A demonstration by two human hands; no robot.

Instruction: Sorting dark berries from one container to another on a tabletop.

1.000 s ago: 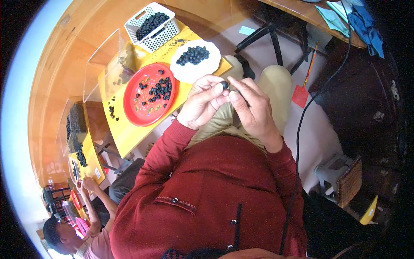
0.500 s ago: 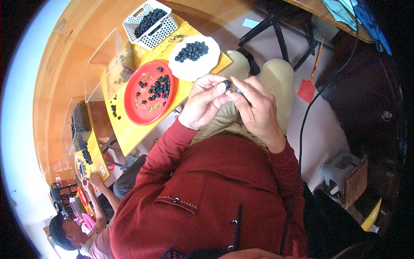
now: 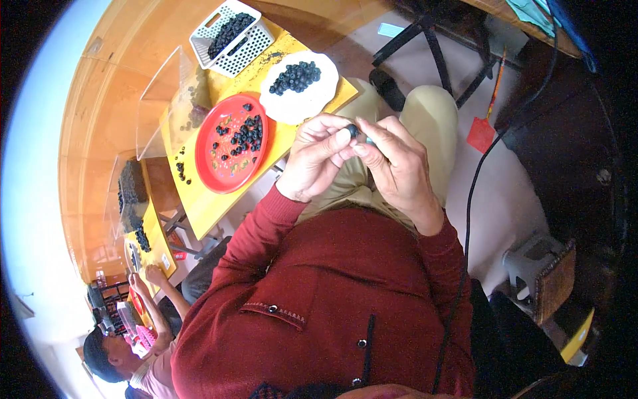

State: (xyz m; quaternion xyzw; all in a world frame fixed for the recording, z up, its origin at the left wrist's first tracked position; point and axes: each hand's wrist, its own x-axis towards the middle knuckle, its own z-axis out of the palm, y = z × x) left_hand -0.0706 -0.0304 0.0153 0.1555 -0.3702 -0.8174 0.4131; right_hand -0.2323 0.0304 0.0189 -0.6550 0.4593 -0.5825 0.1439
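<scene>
Above my lap, both hands meet at chest height. My left hand [image 3: 312,159] pinches a small round black bead-like piece [image 3: 351,130] between thumb and fingers. Close against it, my right hand [image 3: 399,163] is closed in a pinch; a bit of teal shows between its fingers, but the thing there is mostly hidden. To the left, a round red tray [image 3: 214,174] carries scattered black pieces of the same sort. Beyond my left hand, a white scalloped plate [image 3: 319,98] holds a heap of them.
A white perforated basket [image 3: 244,63] of black pieces stands at the far end of the yellow table [image 3: 206,216]. A clear bin [image 3: 163,100] leans beside it. Another person [image 3: 143,359] works at lower left. A black cable [image 3: 469,219] hangs at right, near a grey stool [image 3: 525,266].
The view has shifted slightly, so the surroundings sit a little differently in it. My hands keep the same pinch, with the black piece turned or moved only slightly.
</scene>
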